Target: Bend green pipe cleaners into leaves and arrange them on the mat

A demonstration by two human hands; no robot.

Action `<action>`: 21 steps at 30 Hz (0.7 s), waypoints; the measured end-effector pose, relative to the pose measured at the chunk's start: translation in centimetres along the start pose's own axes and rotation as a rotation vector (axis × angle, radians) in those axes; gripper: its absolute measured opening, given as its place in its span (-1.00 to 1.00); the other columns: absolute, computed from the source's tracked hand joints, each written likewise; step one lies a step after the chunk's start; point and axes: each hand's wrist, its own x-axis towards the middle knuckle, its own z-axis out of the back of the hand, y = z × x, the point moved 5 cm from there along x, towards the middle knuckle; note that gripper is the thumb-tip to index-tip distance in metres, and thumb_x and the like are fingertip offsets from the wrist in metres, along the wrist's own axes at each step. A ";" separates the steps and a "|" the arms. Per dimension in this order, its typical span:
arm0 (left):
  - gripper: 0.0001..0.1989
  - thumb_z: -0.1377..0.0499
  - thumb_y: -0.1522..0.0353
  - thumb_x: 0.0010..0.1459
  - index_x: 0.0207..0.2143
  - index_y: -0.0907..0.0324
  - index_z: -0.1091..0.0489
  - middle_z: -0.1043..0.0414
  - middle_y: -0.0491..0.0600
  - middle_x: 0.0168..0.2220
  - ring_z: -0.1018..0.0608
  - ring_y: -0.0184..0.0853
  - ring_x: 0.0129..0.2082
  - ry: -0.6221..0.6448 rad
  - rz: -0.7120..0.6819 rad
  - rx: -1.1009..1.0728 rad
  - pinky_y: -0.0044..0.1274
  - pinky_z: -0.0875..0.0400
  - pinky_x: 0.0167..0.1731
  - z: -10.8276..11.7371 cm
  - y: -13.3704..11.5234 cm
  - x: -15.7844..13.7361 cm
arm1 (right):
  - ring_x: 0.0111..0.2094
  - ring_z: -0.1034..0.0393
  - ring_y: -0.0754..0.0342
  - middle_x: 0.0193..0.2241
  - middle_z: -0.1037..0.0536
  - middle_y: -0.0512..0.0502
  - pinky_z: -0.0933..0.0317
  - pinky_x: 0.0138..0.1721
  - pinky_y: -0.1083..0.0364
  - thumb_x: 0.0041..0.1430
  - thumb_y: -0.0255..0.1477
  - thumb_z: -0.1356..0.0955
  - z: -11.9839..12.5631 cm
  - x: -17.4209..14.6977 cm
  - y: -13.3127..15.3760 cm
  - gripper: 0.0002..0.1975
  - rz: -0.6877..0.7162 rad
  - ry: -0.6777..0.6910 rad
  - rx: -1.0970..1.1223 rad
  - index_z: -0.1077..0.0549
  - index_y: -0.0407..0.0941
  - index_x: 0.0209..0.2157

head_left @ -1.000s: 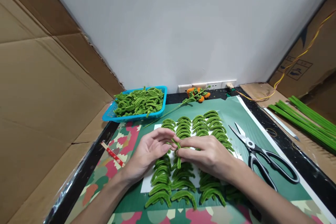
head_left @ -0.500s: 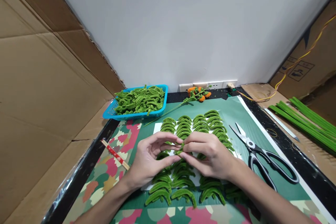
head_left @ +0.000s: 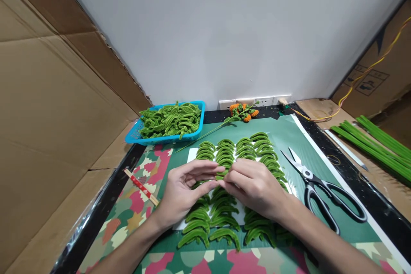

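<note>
My left hand and my right hand meet over the middle of the rows. Between their fingertips is a small green pipe-cleaner piece, mostly covered by the fingers. The right fingers are pinched together on it. My left fingers curve around its other side, thumb below and fingers above. Beneath both hands, curved green fuzzy pipe-cleaner pieces lie in several columns on white sheets, some hidden by my hands and wrists.
A blue basket heaped with green pieces stands at back left, beside an orange-flowered stem. Scissors lie open at right, near long green pipe cleaners. Wrapped chopsticks lie left. Cardboard walls the left side.
My right fingers have closed more tightly and tilted at the piece. The left hand has shifted very slightly, its thumb a little back. The view has moved slightly; the laid-out pieces stay put.
</note>
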 end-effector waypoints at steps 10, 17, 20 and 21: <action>-0.76 -0.48 0.36 0.17 -0.12 0.17 -0.61 -0.62 -0.02 -0.24 -0.64 -0.37 -0.26 0.035 -0.042 0.129 -0.64 -0.59 -0.21 0.5 0.3 0.1 | -0.46 -0.19 0.08 -0.51 -0.43 -0.03 -0.08 -0.42 0.04 0.53 -0.52 -0.31 0.1 -0.5 0.9 -0.66 0.156 0.028 -0.144 -0.50 -0.17 -0.41; -0.85 -0.39 0.33 0.29 -0.09 0.11 -0.67 -0.63 -0.02 -0.22 -0.63 -0.35 -0.24 0.092 -0.037 0.234 -0.60 -0.53 -0.22 0.1 0.5 -0.3 | -0.50 -0.16 0.08 -0.54 -0.40 -0.01 -0.03 -0.48 0.02 0.48 -0.57 -0.33 0.2 -0.4 1.5 -0.67 0.212 0.002 -0.176 -0.48 -0.17 -0.45; -0.92 -0.41 0.36 0.26 -0.18 0.13 -0.68 -0.63 -0.04 -0.28 -0.63 -0.35 -0.26 0.071 -0.105 0.251 -0.60 -0.52 -0.22 0.2 0.2 -0.2 | -0.50 -0.17 0.09 -0.54 -0.41 0.00 -0.04 -0.48 0.02 0.48 -0.54 -0.34 0.2 -0.2 1.6 -0.70 0.213 0.015 -0.164 -0.49 -0.17 -0.42; -0.93 -0.42 0.36 0.25 -0.20 0.13 -0.68 -0.64 -0.04 -0.29 -0.63 -0.36 -0.27 0.061 -0.121 0.249 -0.60 -0.52 -0.23 0.3 0.1 -0.1 | -0.49 -0.19 0.08 -0.53 -0.42 -0.01 -0.06 -0.48 0.02 0.48 -0.54 -0.35 0.2 -0.2 1.6 -0.72 0.209 0.025 -0.158 -0.50 -0.18 -0.40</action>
